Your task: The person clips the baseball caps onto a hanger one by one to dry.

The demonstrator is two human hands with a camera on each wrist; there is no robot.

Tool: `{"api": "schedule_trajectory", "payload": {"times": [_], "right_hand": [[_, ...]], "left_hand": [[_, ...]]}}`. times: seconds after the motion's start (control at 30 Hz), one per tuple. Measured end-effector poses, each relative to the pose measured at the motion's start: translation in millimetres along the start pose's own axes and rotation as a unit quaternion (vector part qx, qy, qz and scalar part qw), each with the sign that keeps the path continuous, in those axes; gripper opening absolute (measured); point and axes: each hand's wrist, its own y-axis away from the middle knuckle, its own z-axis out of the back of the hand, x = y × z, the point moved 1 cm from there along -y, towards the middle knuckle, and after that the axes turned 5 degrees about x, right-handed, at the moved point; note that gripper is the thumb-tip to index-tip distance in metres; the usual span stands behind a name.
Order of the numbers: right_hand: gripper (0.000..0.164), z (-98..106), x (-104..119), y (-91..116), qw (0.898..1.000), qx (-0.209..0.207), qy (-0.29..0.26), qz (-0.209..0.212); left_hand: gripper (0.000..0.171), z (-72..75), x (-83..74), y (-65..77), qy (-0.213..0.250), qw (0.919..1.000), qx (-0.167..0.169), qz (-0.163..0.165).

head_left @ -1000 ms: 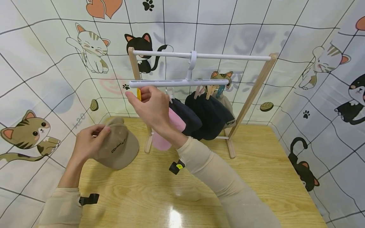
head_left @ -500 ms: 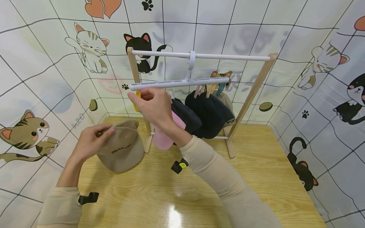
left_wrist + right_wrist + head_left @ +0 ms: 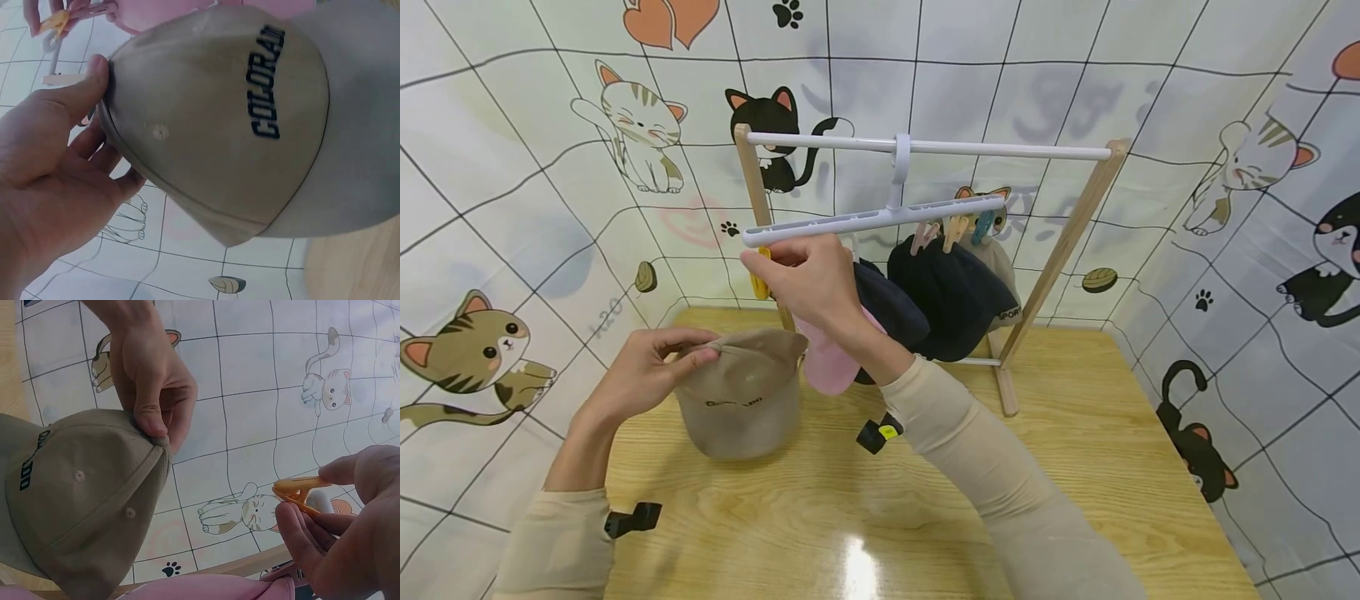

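Note:
My left hand (image 3: 655, 371) pinches the top of a tan baseball cap (image 3: 741, 417) between thumb and fingers. The cap hangs with its brim down and dark lettering facing out; the left wrist view shows the letters (image 3: 269, 81) large. Just under the left end of a white hanger (image 3: 850, 222), my right hand (image 3: 820, 279) pinches a yellow clothespin (image 3: 300, 490). In the right wrist view nothing lies between the clothespin's tips, which point towards the cap, some distance away. Partly behind my right hand hangs a pink cap (image 3: 827, 367).
The hanger hooks over the white rail (image 3: 1000, 149) of a wooden-legged rack (image 3: 1067, 242). A navy cap (image 3: 891, 308), a black cap (image 3: 951, 292) and a beige cap (image 3: 1002, 260) hang below it near pink, tan and blue clothespins. A wood-grain table (image 3: 1075, 467) lies beneath.
The tan cap has moved right, nearer the rack, and turned more upright with my left hand. My right hand has lowered slightly with the clothespin; the hanger's left end now tilts down.

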Motion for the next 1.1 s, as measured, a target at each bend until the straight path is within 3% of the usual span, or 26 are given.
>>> {"api": "schedule_trajectory", "payload": {"times": [0.33, 0.67, 0.93, 1.1], "right_hand": [[0.025, 3.5, -2.2, 0.0, 0.999, 0.033, -0.003, -0.024], [0.022, 5.9, -5.7, 0.3, 0.999, 0.044, -0.015, -0.018], [0.022, 6.6, -8.5, 1.1, 0.998, 0.049, -0.029, -0.011], [0.021, 6.5, -8.2, 1.1, 0.998, 0.051, -0.033, -0.02]], "left_hand": [[0.018, 1.2, -15.9, -5.5, 0.055, 0.9974, 0.024, -0.039], [0.019, 3.9, -22.1, -9.4, 0.088, 0.995, 0.035, -0.033], [0.02, 2.8, -23.9, -12.0, 0.128, 0.9872, 0.064, -0.069], [0.02, 0.6, -26.5, -14.6, 0.128, 0.9868, 0.068, -0.072]]}}
